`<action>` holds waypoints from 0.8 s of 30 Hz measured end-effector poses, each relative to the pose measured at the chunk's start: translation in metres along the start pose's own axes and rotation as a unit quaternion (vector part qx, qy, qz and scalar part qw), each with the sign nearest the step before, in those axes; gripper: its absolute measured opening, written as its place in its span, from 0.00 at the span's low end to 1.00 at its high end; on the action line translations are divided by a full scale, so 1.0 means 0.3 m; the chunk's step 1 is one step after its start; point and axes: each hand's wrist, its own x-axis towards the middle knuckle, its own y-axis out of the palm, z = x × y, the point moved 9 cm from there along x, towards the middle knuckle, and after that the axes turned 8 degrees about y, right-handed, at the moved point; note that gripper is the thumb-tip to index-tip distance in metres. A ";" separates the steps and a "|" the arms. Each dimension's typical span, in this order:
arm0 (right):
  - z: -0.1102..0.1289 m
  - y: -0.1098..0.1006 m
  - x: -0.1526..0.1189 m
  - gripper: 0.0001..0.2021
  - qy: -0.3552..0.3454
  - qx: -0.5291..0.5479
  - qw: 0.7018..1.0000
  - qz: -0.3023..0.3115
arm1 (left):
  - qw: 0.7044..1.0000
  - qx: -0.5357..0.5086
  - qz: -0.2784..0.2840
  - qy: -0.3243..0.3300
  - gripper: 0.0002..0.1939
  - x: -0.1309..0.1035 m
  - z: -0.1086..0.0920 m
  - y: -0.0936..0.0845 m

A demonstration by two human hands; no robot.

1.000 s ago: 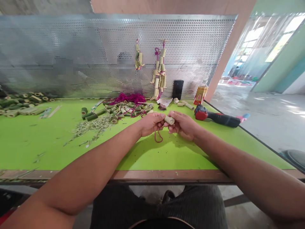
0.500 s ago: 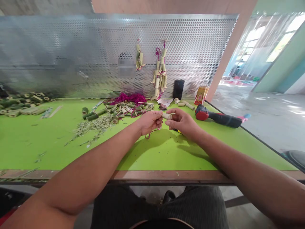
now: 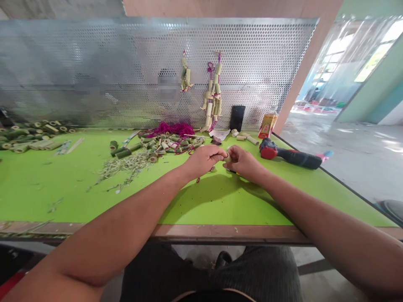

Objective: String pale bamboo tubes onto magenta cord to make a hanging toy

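Note:
My right hand (image 3: 242, 162) is closed around a short bamboo tube (image 3: 227, 158), held above the green tabletop with one open end toward my left hand. My left hand (image 3: 206, 160) is in a pinch, its fingertips at that open end. Below the left hand hangs a small loop of magenta cord (image 3: 198, 180); the fingers hide most of it. Partly under the right hand lies a tool with a yellow part (image 3: 238, 173). Behind the left hand spreads a heap of cut bamboo pieces (image 3: 171, 144) with magenta cord among them.
A cordless power tool (image 3: 288, 156), a bottle (image 3: 268, 122) and a phone (image 3: 237, 118) are to the right and back. Strung bamboo figures (image 3: 214, 98) hang on the perforated metal panel (image 3: 126, 63). Bamboo shavings (image 3: 124, 167) and more bamboo tubes (image 3: 31, 136) lie left.
My left hand has moved right, its fingertips now at the tube's open end. The right hand has shifted slightly right, and the tube has turned. Less of the cord loop shows.

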 end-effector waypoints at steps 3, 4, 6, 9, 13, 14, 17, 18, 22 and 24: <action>0.005 0.018 -0.003 0.11 -0.029 0.040 0.999 0.022 | 1.000 0.016 0.003 0.016 0.08 -0.007 -0.013 0.000; 0.010 0.022 -0.005 0.10 -0.042 0.054 0.997 0.028 | 1.000 0.021 0.002 0.016 0.09 -0.009 -0.018 -0.003; 0.023 0.017 -0.011 0.08 -0.068 0.062 0.995 0.023 | 0.999 0.032 -0.004 0.016 0.09 -0.012 -0.031 -0.012; 0.045 -0.004 -0.019 0.05 -0.103 0.030 0.994 -0.010 | 0.998 0.054 -0.009 0.035 0.08 -0.010 -0.061 -0.023; 0.061 -0.020 -0.024 0.05 -0.123 0.015 0.992 -0.026 | 0.993 0.070 -0.017 0.091 0.06 -0.008 -0.105 -0.029; 0.061 -0.022 -0.024 0.05 -0.121 0.017 0.992 -0.028 | 0.992 0.074 -0.020 0.100 0.06 -0.009 -0.112 -0.030; 0.059 -0.030 -0.024 0.07 -0.110 0.018 0.993 -0.038 | 0.988 0.099 -0.018 0.117 0.07 -0.016 -0.127 -0.026; 0.060 -0.032 -0.025 0.07 -0.107 0.018 0.993 -0.040 | 0.987 0.109 -0.014 0.120 0.07 -0.018 -0.132 -0.023; 0.068 -0.032 -0.031 0.07 -0.106 0.023 0.993 -0.038 | 0.980 0.138 -0.014 0.142 0.07 -0.025 -0.157 -0.016; 0.069 -0.029 -0.032 0.07 -0.104 0.024 0.994 -0.034 | 0.978 0.144 -0.020 0.148 0.08 -0.026 -0.164 -0.015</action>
